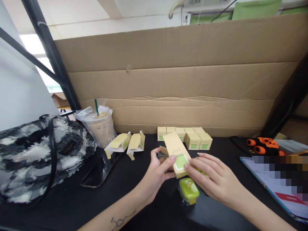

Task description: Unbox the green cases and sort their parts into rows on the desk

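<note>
Left hand (157,170): one, pinching one carton (176,147) above the desk (158,215).
Right hand (214,175): one, fingertips touching the carton's lower side; whether gripping, cannot tell.
Step, apparently: steadying the carton; next move probably calling for a firm left pinch.
Case (189,189), green: one, standing below; one green piece (202,173) showing beside the right fingers.
Open cartons (120,142): two, lying left.
Closed boxes (192,138): seven visible, standing behind.
</note>
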Demonstrator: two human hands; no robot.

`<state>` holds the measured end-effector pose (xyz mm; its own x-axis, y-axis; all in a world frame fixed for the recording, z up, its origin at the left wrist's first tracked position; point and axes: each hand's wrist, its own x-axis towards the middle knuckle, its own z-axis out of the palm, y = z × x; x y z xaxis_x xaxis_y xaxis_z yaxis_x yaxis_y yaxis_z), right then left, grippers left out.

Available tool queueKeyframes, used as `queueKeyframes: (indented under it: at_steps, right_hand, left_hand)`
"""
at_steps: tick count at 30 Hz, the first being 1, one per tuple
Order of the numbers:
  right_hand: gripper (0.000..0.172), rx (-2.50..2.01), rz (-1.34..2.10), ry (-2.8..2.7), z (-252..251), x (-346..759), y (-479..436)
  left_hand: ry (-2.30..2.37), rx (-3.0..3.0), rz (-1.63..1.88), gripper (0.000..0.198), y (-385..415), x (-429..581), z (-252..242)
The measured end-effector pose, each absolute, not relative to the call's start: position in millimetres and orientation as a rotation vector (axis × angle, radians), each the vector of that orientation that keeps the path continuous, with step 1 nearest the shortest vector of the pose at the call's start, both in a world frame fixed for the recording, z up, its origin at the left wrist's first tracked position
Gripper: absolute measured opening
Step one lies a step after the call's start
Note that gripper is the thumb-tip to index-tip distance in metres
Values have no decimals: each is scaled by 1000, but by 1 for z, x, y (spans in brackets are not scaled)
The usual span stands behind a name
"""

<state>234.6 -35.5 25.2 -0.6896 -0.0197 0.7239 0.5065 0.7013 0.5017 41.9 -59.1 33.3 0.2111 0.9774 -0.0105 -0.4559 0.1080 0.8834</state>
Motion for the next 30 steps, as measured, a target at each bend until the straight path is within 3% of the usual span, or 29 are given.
queueKeyframes:
  at_steps: [10,15,22,30]
  right_hand:
    - [29,-384,-1000,-2113,29,235,-39]
    - [26,-500,-784,-2106,22,233,-40]
    - [28,-430,-755,-2077,36,223,-55]
    - [22,-202,-927,-2124,33,219,-53]
  left_hand:
    - [747,829,1180,40,-60,39,36]
    - [730,883,1222,43,-63,39,39]
    - [705,737,1176,24,-61,39,43]
    - [752,800,1200,39,-56,32,34]
